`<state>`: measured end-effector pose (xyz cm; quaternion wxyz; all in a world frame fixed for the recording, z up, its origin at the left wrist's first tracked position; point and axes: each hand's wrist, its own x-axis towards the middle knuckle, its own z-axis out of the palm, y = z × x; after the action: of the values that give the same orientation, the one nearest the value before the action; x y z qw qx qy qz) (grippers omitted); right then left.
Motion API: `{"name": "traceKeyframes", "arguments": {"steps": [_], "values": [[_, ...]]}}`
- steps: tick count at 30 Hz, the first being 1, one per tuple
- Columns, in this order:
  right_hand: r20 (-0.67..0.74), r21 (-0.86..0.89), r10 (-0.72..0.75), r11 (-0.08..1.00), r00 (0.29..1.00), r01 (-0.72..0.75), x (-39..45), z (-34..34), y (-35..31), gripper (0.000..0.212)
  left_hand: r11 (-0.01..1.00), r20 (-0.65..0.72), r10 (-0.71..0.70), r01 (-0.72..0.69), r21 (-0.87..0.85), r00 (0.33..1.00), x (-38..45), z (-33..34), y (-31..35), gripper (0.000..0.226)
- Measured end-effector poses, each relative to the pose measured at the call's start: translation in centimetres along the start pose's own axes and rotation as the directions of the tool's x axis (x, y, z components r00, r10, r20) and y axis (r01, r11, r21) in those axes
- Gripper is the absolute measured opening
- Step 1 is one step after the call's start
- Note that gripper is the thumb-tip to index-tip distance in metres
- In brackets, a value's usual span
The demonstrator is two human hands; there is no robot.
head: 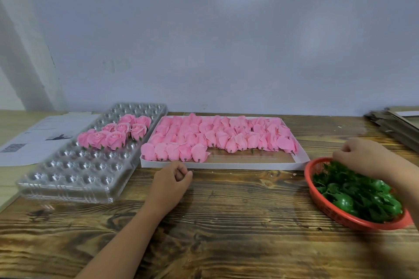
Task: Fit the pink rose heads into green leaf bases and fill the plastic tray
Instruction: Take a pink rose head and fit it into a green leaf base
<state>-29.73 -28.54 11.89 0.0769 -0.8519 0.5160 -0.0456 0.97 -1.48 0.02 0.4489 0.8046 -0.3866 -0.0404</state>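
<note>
The unfitted pink rose heads (217, 137) lie in rows in a shallow white box (226, 164), and everything else sits around that box. Each head lies on its side, its long axis running from the far wall toward the person, stub end nearest the person and petals pointing away. The box's own long axis runs left to right across the wooden table (226, 222).

The left hand (171, 182) rests on the table just in front of the box's near edge, below the front row at its left end. Its fingers are loosely curled and appear to hold nothing. It is the nearer hand to the heads, so I judge it the one to pick the next head by its stub.

To the right of the box stands a red basket (335, 215) of green leaf bases (353, 192). The right hand (360, 157) is over its far rim, fingers bent down among the leaves; whether it already pinches a base, I cannot tell.

To the left of the box lies the clear plastic tray (74, 176), angled away. A cluster of finished roses (113, 135) stands upright in its far half; the near cups are unfilled, so most of the task remains.
</note>
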Motion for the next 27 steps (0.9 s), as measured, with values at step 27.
{"name": "traceKeyframes", "arguments": {"steps": [27], "values": [[-0.205, 0.065, -0.079, 0.993, 0.976, 0.094, -0.4, 1.0, -0.5, 0.036, 1.0, 0.005, -0.012, 0.012, -0.027, 1.0, 0.1, 0.3, -0.3, 0.02]]}}
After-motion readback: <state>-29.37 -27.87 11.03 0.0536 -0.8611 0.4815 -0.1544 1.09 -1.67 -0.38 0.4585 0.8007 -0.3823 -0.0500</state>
